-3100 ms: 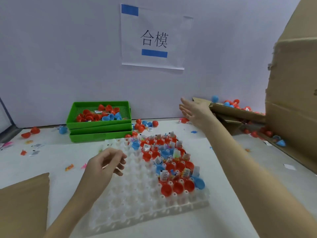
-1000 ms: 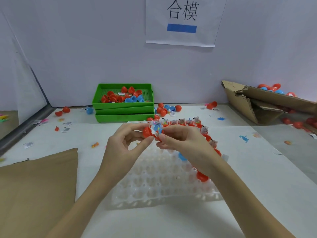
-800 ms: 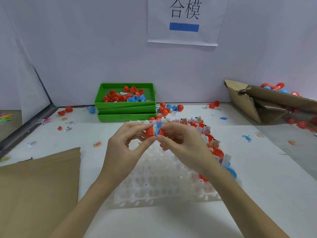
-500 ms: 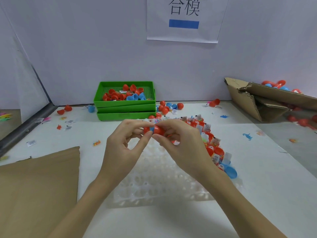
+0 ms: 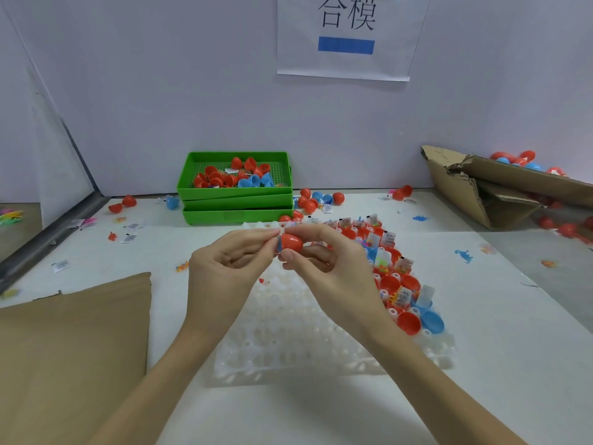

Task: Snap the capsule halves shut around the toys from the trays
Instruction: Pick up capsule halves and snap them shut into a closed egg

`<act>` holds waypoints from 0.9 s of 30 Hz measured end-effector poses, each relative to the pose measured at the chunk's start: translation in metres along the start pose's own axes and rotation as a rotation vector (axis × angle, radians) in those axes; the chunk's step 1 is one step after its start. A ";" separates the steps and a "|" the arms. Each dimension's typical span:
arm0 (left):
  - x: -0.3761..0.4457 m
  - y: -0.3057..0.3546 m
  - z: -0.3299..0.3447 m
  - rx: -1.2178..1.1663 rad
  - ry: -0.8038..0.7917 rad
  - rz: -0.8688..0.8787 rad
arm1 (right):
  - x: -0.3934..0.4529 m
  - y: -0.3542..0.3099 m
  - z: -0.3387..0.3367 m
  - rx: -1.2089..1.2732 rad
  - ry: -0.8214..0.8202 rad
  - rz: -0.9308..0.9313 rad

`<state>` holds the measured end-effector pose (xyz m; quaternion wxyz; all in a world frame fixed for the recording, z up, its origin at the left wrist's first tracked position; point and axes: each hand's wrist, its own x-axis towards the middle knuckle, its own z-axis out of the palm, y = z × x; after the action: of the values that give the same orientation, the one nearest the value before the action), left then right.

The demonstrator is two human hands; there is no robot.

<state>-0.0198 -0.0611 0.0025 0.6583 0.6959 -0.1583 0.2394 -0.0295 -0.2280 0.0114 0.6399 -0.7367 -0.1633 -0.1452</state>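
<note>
Head view: a red capsule is pinched between left hand and right hand above the white tray. If squeezed crooked, halves could get popped apart.

We hold both forearms out ahead of us, angled inward so the hands meet at the middle. Our left hand is palm-inward, its thumb and forefinger tips pinching at the point of contact, the other fingers loosely curled beneath. Our right hand faces it, thumb below and fingers arched over the top, pinching from the opposite side.
</note>
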 end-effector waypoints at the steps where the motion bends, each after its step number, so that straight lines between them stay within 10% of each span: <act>1: 0.002 0.000 0.000 -0.076 0.002 -0.082 | 0.000 0.000 0.001 -0.003 -0.004 0.007; 7: 0.007 -0.001 -0.006 -0.345 -0.072 -0.360 | -0.002 0.001 0.004 -0.007 -0.028 0.033; 27: -0.002 0.001 0.001 0.093 -0.128 0.142 | 0.006 -0.001 -0.011 0.111 -0.077 0.140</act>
<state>-0.0222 -0.0622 0.0021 0.5952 0.7266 -0.2376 0.2478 -0.0242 -0.2386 0.0163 0.6814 -0.7149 -0.1437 -0.0626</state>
